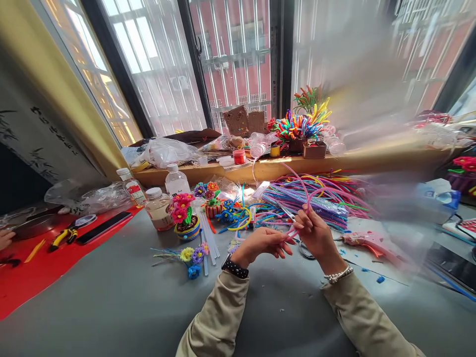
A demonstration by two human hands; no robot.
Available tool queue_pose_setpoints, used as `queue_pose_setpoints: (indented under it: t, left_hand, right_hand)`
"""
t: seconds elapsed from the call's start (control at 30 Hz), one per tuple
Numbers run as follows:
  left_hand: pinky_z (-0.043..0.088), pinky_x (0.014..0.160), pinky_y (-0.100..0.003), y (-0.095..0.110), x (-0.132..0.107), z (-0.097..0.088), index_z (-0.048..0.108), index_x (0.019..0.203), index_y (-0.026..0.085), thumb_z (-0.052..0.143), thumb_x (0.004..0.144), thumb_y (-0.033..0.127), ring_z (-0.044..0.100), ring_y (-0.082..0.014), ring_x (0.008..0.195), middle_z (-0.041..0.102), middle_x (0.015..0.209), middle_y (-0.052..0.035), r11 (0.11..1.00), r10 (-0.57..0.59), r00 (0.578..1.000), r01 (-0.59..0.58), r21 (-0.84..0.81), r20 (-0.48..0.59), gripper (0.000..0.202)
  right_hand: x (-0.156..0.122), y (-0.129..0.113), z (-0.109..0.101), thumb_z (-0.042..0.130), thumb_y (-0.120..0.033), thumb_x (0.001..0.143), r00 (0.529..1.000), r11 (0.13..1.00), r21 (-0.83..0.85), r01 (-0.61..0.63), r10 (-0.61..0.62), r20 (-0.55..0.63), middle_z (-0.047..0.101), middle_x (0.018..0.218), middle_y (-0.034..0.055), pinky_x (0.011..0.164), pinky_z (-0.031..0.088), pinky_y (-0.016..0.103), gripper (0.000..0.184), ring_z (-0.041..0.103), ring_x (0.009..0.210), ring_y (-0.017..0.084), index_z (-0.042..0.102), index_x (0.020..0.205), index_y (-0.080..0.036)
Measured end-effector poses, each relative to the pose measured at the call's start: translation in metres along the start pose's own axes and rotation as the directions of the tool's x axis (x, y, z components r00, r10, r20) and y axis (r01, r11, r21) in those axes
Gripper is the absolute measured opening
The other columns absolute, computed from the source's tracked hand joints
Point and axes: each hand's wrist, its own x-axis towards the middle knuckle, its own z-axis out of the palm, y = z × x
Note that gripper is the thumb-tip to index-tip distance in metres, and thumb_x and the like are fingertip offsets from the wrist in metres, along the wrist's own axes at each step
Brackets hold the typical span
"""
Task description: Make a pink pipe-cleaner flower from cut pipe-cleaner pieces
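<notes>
Pink pipe-cleaner strands [304, 182] rise above R grip [317, 237], fingertips pinched on 'em; L grip [258, 245], just beside, nips lower part w/ thumb & finger, over counter [284, 329]

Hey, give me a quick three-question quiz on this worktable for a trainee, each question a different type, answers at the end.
1. Multiple choice: what colour is the pipe-cleaner material held by the left hand and right hand?
A) Blue
B) Pink
C) Yellow

2. True or false: the black-and-yellow pliers lie on the red covering.

3. Fill in the blank: the beaded bracelet is on the person's ____ wrist.

Key:
1. B
2. True
3. right
</notes>
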Motion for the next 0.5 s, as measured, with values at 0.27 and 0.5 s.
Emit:
queue_pose_setpoints:
  t: [0.27,0.5]
  left_hand:
    - [0.043,0.055,-0.023,0.007,-0.002,-0.004,0.066,0.07,0.01,0.057,0.065,0.044,0.057,-0.0119,0.055,0.066,0.07,-0.0093,0.98,0.166,0.957,-0.132,0.152,-0.238,0.036]
    - [0.037,0.046,-0.019,0.017,-0.01,-0.008,0.065,0.07,0.013,0.06,0.064,0.036,0.048,-0.0064,0.044,0.057,0.052,-0.0001,0.924,0.297,0.785,-0.379,-0.043,-0.543,0.025]
  right_hand:
    - [0.005,-0.006,-0.007,0.066,-0.025,0.063,0.983,0.995,-0.075,0.069,-0.08,-0.166,0.049,0.056,-0.0062,0.056,0.047,0.02,0.014,0.047,0.051,0.005,0.055,0.066,-0.018]
    - [0.013,-0.015,-0.027,0.069,-0.024,0.055,0.844,0.946,-0.265,0.184,-0.291,-0.45,0.054,0.056,-0.0059,0.039,0.039,0.018,0.013,0.044,0.042,0.004,0.058,0.061,-0.019]
